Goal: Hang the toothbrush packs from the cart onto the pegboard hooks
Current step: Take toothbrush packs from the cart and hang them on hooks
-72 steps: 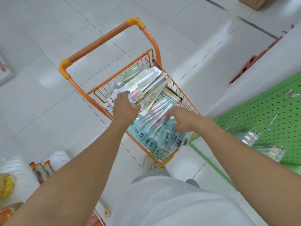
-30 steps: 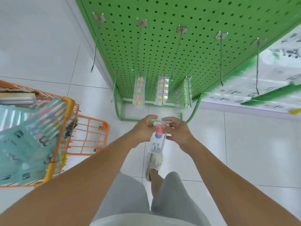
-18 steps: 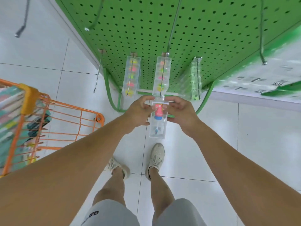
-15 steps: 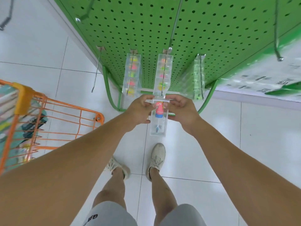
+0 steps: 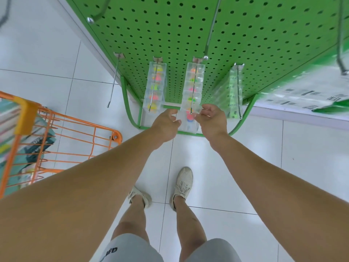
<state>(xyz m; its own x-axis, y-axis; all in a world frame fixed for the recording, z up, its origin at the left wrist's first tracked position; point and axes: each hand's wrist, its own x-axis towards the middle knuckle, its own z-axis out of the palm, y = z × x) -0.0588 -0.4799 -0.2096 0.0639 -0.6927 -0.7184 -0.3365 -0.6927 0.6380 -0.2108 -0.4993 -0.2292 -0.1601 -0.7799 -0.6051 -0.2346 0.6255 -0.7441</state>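
A clear toothbrush pack (image 5: 189, 122) with a pink and blue brush hangs between my two hands at the tip of the middle hook (image 5: 191, 112) on the green pegboard (image 5: 188, 31). My left hand (image 5: 166, 122) pinches its left top corner. My right hand (image 5: 212, 118) pinches its right top corner. Several packs (image 5: 193, 86) hang on that same hook behind it. More packs (image 5: 154, 87) fill the hook to the left, and others (image 5: 231, 93) the hook to the right.
The orange cart (image 5: 56, 137) with more packs (image 5: 11, 125) stands at the left. A bare hook (image 5: 113, 82) sticks out left of the filled ones, and longer bare hooks (image 5: 210, 31) project above. My feet (image 5: 182, 183) stand on white floor tiles.
Both hands carried the pack from the cart to the pegboard, then raised it forward until its top reached the middle hook's tip. The view moved closer to the board.
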